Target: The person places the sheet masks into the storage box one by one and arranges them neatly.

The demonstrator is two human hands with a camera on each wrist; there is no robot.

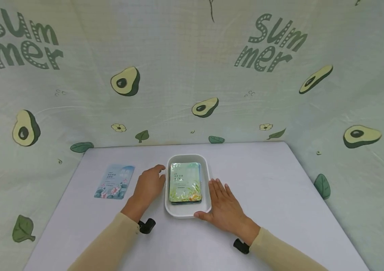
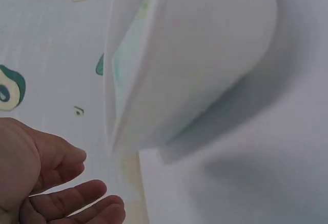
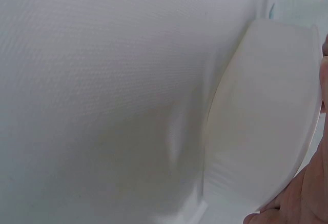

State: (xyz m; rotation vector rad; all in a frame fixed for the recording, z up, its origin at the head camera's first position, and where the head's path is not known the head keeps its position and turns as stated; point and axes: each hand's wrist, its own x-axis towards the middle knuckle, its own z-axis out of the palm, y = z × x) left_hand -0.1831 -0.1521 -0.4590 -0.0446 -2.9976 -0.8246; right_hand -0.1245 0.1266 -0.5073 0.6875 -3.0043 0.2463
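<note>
A white tray [image 1: 182, 212], oblong with rounded corners, lies on the white table. Inside it is a stack of flat sachets; the top sachet [image 1: 185, 182] is pale green with yellow flowers along its bottom. My left hand [image 1: 149, 185] hovers at the tray's left side with loosely bent fingers; the left wrist view shows a gap between that hand [image 2: 61, 183] and the tray [image 2: 205, 55]. At the right rim my right hand [image 1: 225, 207] touches the tray with straight fingers, its thumb by the lower right corner. The right wrist view shows the tray's outer wall [image 3: 261, 111] beside that hand.
A blue sachet [image 1: 115, 182] with pink flowers lies on the table, left of my left hand. The white table [image 1: 263, 169] ends at a hanging cloth [image 1: 165, 49] printed with avocados, leaves and lettering. Black wrist cameras [image 1: 147, 226] sit by both cuffs.
</note>
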